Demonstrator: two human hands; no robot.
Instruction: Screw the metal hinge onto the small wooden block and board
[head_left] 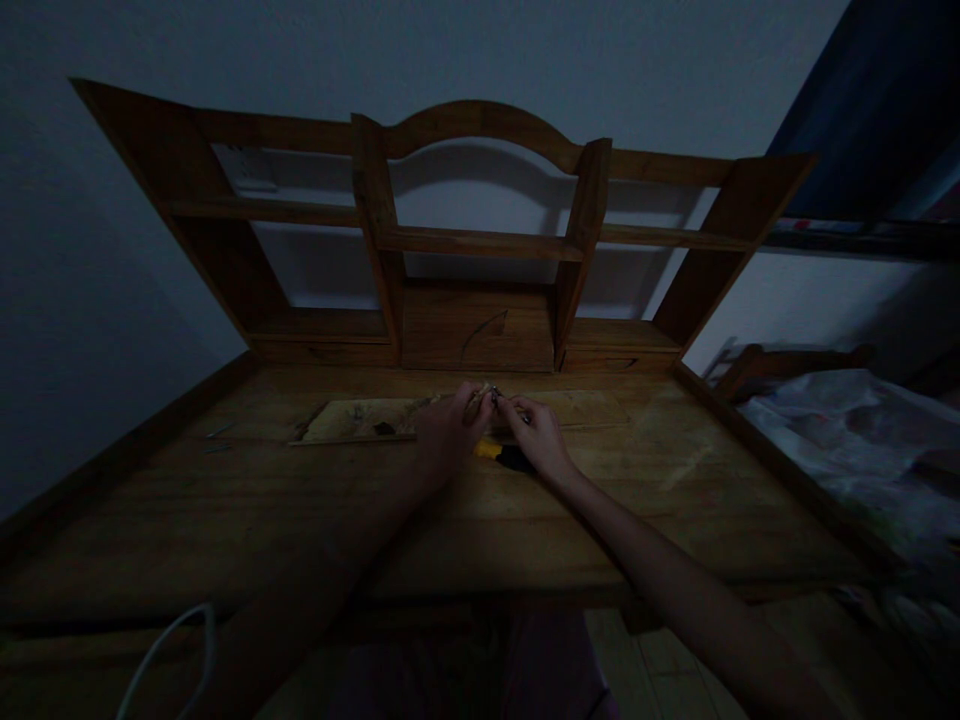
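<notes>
Over the middle of the wooden desk, my left hand (pixel 450 425) and my right hand (pixel 536 430) meet, their fingers closed in pinches. Between the fingertips shows a small pale and dark object (pixel 491 393), too dim and tiny to name. A bit of metal seems to glint at the right fingers. Just below them lies a yellow and black object (pixel 501 452), looking like a tool handle and partly covered by the right hand. Behind and under the hands stretches a long, flat, pale strip (pixel 352 420) with dark patches, its middle hidden.
A wooden hutch (pixel 480 243) with shelves and small drawers rises at the desk's (pixel 315 530) back. Thin metal pieces (pixel 219 440) lie at the left. A white cable loop (pixel 169 650) hangs at the lower left. Plastic bags (pixel 840 430) are heaped beyond the right edge. The light is dim.
</notes>
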